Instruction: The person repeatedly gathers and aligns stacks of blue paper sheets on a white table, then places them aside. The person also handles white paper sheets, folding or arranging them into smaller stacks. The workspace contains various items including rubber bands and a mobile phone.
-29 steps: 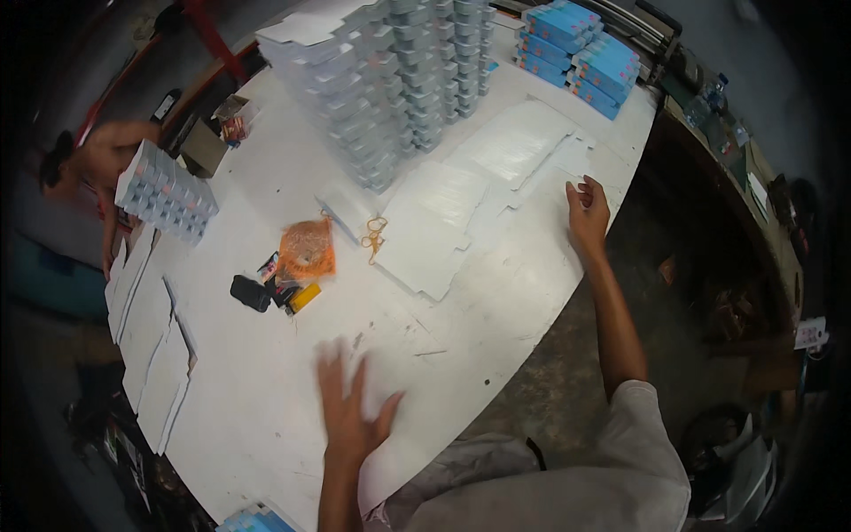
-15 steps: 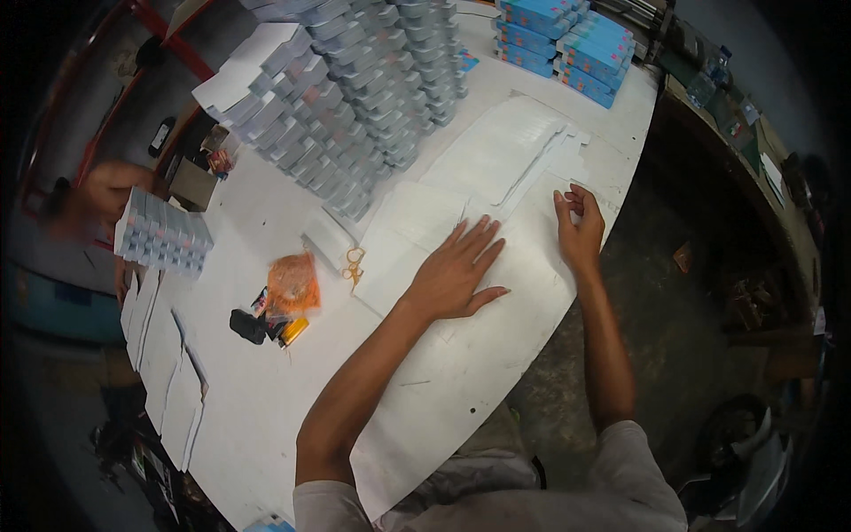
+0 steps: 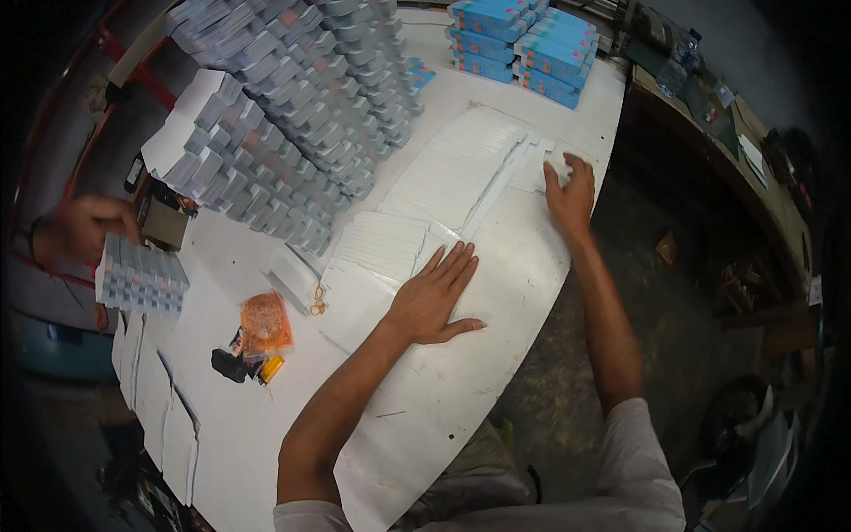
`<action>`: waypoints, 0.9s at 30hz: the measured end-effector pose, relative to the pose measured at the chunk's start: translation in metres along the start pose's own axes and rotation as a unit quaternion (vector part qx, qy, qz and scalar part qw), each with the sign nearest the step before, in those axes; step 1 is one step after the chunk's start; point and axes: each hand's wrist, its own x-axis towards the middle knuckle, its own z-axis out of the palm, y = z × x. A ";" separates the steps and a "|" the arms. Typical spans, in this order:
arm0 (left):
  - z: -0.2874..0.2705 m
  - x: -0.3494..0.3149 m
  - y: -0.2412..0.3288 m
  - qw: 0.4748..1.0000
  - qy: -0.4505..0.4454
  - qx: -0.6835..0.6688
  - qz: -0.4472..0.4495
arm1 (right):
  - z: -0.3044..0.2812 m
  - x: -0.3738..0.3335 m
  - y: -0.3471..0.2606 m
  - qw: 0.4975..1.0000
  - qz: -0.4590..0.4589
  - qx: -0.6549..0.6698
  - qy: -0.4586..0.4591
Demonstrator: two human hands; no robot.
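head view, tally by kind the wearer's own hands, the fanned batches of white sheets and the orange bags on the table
Own hands: 2 (left hand, right hand)
Fanned batches of white sheets: 2 (larger batch, smaller batch; single sheets overlap too much to count)
Orange bag: 1
Total: 5

carries, on a white table, tall grey stacks toward the far left, blue packs at the far end and fanned white sheets near the middle; also holds an orange bag beside a black pouch.
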 end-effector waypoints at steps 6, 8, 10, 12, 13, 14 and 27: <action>-0.003 -0.001 -0.001 1.000 -0.013 0.001 -0.008 | 0.047 -0.007 -0.050 0.997 -0.021 -0.057 -0.049; -0.001 -0.002 -0.001 1.000 -0.015 0.001 -0.009 | 0.065 -0.024 -0.085 0.986 0.041 -0.093 -0.134; 0.000 -0.003 -0.002 1.000 -0.012 0.000 -0.010 | 0.077 -0.029 -0.105 0.978 0.062 -0.099 -0.173; -0.001 -0.002 -0.002 1.000 -0.013 0.006 -0.011 | 0.082 -0.029 -0.110 0.966 0.081 -0.096 -0.225; -0.001 -0.001 -0.002 1.000 -0.012 0.008 -0.012 | 0.083 -0.031 -0.108 0.963 0.085 -0.104 -0.235; -0.001 -0.001 -0.002 1.000 -0.008 0.005 -0.009 | 0.083 -0.034 -0.106 0.959 0.088 -0.110 -0.245; 0.003 0.000 0.000 1.000 0.010 0.010 -0.003 | 0.095 -0.040 -0.094 0.961 0.066 -0.152 -0.220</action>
